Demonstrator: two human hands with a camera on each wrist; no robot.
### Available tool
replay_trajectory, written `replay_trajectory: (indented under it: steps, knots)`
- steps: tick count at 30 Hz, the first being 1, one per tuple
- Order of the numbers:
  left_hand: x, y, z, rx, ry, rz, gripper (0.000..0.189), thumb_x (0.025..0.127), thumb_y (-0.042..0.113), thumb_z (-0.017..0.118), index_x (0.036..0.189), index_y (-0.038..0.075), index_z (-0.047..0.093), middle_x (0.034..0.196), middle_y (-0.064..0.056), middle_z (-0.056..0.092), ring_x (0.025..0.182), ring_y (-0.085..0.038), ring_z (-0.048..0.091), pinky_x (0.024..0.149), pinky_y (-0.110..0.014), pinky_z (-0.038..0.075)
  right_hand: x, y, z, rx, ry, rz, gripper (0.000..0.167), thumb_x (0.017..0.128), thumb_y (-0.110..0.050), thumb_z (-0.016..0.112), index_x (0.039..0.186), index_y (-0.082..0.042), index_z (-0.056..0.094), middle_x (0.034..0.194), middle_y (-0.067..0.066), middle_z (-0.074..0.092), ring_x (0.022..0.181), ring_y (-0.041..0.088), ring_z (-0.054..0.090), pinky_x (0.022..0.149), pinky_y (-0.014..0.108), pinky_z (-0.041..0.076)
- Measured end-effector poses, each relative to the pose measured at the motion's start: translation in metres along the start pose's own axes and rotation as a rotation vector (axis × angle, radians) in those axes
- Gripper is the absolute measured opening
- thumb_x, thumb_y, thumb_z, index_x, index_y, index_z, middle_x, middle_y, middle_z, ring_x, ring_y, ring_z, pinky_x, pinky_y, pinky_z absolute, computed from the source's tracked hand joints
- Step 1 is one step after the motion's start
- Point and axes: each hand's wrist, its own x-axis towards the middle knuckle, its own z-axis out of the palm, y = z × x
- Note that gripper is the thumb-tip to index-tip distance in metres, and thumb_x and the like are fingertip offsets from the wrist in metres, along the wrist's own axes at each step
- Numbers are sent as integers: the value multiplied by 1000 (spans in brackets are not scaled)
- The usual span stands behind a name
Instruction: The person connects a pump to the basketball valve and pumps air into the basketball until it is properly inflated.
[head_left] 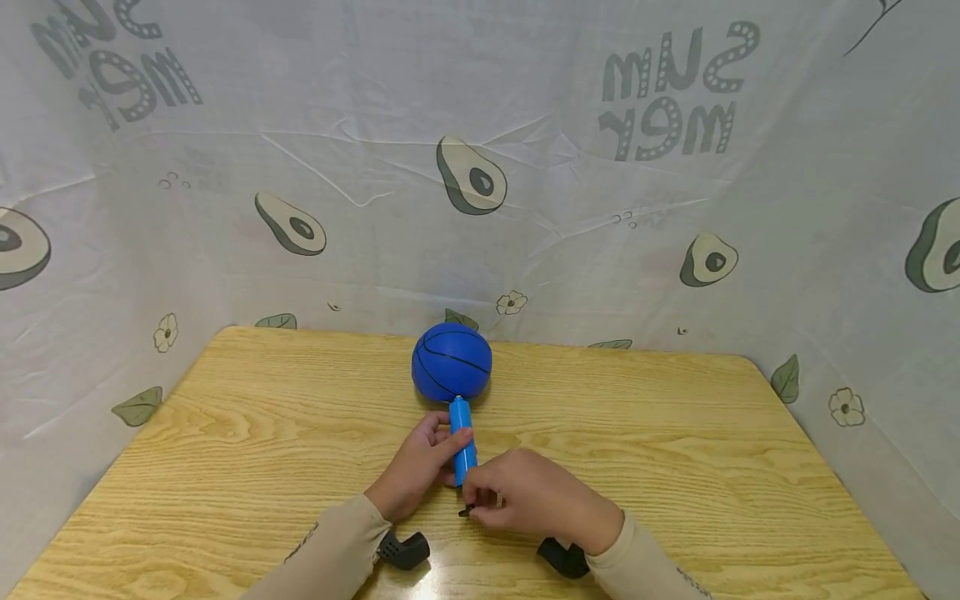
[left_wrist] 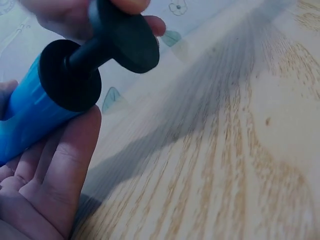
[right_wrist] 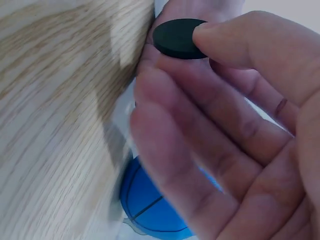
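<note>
A blue hand pump (head_left: 462, 454) points away from me, its nozzle end meeting the near side of a blue ball (head_left: 452, 362) with black lines. My left hand (head_left: 420, 467) grips the pump's barrel, thumb on top and fingers beneath. In the left wrist view the black end cap (left_wrist: 70, 75) and a short stretch of rod lead to the pump's black handle (left_wrist: 135, 42). My right hand (head_left: 536, 497) pinches that handle between thumb and fingers, as the right wrist view also shows. Whether the needle sits inside the ball cannot be made out.
Everything stands on a wood-grain table (head_left: 637, 433). A pale curtain (head_left: 570, 208) printed with avocados and flowers rises behind and along both sides. Black wrist devices (head_left: 405, 551) are at both sleeves, low over the table's near part.
</note>
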Motion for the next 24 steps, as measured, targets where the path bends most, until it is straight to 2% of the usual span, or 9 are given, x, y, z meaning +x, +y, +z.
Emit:
replay_trajectory:
  steps: [7,13,19,24]
  knots:
    - [1,-2,-2,-32,-16,16,50,107,30,61,138,-3,40,109,-19,69,83,-17,72,67,-31,61,0,-2,1,14,-33,-22,15,92,-7,77,83,-17,70,74,-18,58,65,-10,46,61,6,42]
    - [1,-3,-2,-59,-24,19,47,108,28,59,137,-3,39,108,-18,68,82,-21,74,69,-34,62,-2,-8,2,61,-149,-37,14,93,-9,77,84,-18,72,72,-20,57,64,-12,47,60,6,44]
    - [-1,0,-2,-77,-9,31,47,109,27,57,140,-3,39,108,-18,68,85,-24,75,72,-37,63,-2,-15,4,84,-258,-89,10,95,-12,76,87,-18,74,74,-21,61,65,-15,48,61,5,45]
    - [-2,1,-2,-99,3,40,49,109,26,57,142,-4,38,107,-15,67,87,-26,75,77,-41,64,-1,-18,7,81,-302,-138,10,96,-14,74,87,-17,74,73,-21,59,64,-18,44,61,3,44]
